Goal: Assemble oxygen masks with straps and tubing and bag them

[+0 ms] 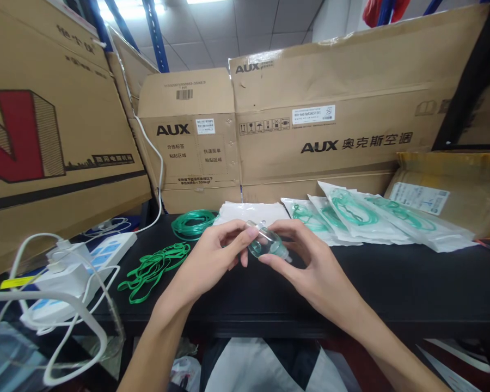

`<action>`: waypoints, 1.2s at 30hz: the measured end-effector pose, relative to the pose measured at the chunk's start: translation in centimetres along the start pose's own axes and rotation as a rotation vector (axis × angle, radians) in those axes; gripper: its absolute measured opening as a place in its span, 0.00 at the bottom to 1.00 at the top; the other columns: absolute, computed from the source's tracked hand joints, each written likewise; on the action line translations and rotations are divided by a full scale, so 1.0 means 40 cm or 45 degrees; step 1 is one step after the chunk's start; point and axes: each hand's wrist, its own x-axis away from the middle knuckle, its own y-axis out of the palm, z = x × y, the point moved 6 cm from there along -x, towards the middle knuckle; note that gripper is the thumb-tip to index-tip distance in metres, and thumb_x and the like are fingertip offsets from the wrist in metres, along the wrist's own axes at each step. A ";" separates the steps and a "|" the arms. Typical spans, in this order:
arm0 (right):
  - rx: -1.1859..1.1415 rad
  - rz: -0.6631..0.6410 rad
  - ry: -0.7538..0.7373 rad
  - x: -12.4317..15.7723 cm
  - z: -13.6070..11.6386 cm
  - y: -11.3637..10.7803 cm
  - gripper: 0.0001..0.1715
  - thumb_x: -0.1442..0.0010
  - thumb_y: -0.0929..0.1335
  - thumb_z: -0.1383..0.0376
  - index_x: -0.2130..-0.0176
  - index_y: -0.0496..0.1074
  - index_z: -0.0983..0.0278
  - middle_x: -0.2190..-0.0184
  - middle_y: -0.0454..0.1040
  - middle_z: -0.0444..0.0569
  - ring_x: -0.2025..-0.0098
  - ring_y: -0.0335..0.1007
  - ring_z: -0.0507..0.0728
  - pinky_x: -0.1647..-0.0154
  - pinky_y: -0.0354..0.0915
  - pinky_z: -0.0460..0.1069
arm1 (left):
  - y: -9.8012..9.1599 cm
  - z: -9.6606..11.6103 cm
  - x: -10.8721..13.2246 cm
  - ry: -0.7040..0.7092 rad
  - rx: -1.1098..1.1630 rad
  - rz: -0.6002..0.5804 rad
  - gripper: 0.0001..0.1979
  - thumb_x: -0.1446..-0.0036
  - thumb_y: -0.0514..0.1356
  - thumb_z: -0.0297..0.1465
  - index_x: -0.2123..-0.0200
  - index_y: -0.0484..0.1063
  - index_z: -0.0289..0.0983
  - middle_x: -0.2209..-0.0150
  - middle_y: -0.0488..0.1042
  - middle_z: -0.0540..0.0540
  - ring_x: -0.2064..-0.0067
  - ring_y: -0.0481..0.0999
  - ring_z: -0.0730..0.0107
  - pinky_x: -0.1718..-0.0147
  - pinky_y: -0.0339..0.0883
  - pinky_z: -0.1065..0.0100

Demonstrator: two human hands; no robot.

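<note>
Between my two hands, above the black table, is a small clear, green-tinted plastic nebulizer cup [265,243]. My left hand [224,243] pinches its upper left end between thumb and fingers. My right hand [298,247] grips its right side, thumb below and fingers over the top. The fingers partly cover it. Left of my hands lie a loose tangle of green elastic straps [157,268] and a coil of green tubing [193,222]. Behind my hands is a white packet [253,211], partly covered.
Several clear-and-white packets with green tubing [353,209] lie at the back right, beside a taped brown carton [453,188]. White power strips [110,255] with plugs and loose cables crowd the left. Upright AUX cardboard [310,125] walls the table's back. The black table [392,283] extends to the right.
</note>
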 end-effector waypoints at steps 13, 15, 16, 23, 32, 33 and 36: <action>-0.713 0.037 0.510 0.003 0.056 0.007 0.14 0.38 0.76 0.53 0.57 0.75 0.58 0.57 0.75 0.43 0.53 0.70 0.54 0.54 0.63 0.48 | 0.003 0.024 0.005 0.158 0.087 0.017 0.14 0.31 0.61 0.42 0.63 0.79 0.38 0.73 0.75 0.54 0.74 0.71 0.79 0.71 0.66 0.76; -0.799 0.024 0.523 0.007 0.052 0.009 0.14 0.38 0.76 0.55 0.58 0.74 0.58 0.60 0.74 0.42 0.56 0.68 0.52 0.59 0.62 0.47 | 0.002 0.022 0.004 0.161 0.086 0.025 0.14 0.32 0.62 0.42 0.62 0.80 0.38 0.73 0.76 0.53 0.74 0.71 0.79 0.71 0.66 0.76; -0.844 0.010 0.529 0.007 0.049 0.012 0.14 0.38 0.76 0.56 0.58 0.73 0.58 0.61 0.74 0.42 0.58 0.68 0.52 0.60 0.61 0.46 | 0.002 0.021 0.004 0.165 0.088 0.034 0.14 0.32 0.62 0.42 0.61 0.80 0.38 0.73 0.76 0.53 0.74 0.71 0.79 0.71 0.67 0.76; -0.946 -0.002 0.462 0.000 0.036 0.020 0.11 0.38 0.77 0.62 0.57 0.76 0.60 0.56 0.77 0.45 0.52 0.70 0.54 0.51 0.66 0.47 | 0.001 0.018 0.003 0.183 0.155 0.067 0.13 0.36 0.67 0.39 0.52 0.84 0.40 0.71 0.78 0.51 0.73 0.72 0.77 0.72 0.69 0.76; -0.701 0.157 0.305 0.002 0.038 -0.012 0.09 0.39 0.77 0.64 0.58 0.79 0.57 0.60 0.77 0.42 0.56 0.73 0.52 0.57 0.70 0.44 | 0.018 0.012 0.000 0.193 0.228 0.054 0.11 0.38 0.68 0.37 0.54 0.85 0.41 0.71 0.76 0.51 0.73 0.70 0.78 0.74 0.69 0.77; -0.667 0.172 0.282 0.002 0.036 -0.014 0.08 0.39 0.77 0.64 0.58 0.79 0.57 0.59 0.77 0.42 0.55 0.73 0.53 0.56 0.70 0.45 | 0.018 0.009 -0.001 0.187 0.228 0.060 0.11 0.37 0.68 0.37 0.54 0.85 0.40 0.72 0.76 0.51 0.74 0.70 0.78 0.74 0.68 0.77; -0.570 0.181 0.232 0.000 0.028 -0.017 0.06 0.38 0.76 0.62 0.59 0.80 0.57 0.59 0.79 0.42 0.55 0.74 0.54 0.54 0.70 0.46 | 0.020 0.005 -0.004 0.186 0.218 0.079 0.11 0.36 0.67 0.38 0.56 0.83 0.38 0.74 0.74 0.52 0.75 0.70 0.78 0.74 0.67 0.76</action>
